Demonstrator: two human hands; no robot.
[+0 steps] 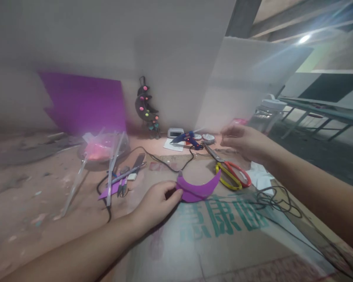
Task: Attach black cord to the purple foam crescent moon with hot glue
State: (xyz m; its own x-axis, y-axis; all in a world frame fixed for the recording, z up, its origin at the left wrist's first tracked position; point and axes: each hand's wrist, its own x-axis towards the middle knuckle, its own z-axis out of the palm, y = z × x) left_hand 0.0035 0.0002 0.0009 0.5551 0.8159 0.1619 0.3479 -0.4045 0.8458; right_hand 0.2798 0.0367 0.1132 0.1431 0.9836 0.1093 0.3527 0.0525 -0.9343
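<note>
My left hand (pixel 161 199) is closed on the left end of a purple crescent-shaped cutout (pixel 198 192), pinching it between thumb and fingers just above the cardboard. A thin dark strand crosses the crescent. At the back right, my right hand (pixel 241 139) hovers with fingers loosely curved and slightly apart; nothing shows in them. Close below it lie scissors (pixel 226 168) with one yellow and one red handle, blades pointing away. A blue hot glue gun (pixel 185 138) rests behind the crescent, its cord trailing left. Small round silvery items (pixel 208 138) sit between the glue gun and my right hand.
A dark crescent ornament with coloured dots (pixel 145 103) stands against the wall, beside purple sheets (pixel 91 105). Pens and clear sticks (pixel 111 176) lie left, near a bag of pink material (pixel 98 150). Coiled dark cord (pixel 278 201), white scraps (pixel 260 176) and a lidded jar (pixel 269 107) occupy the right.
</note>
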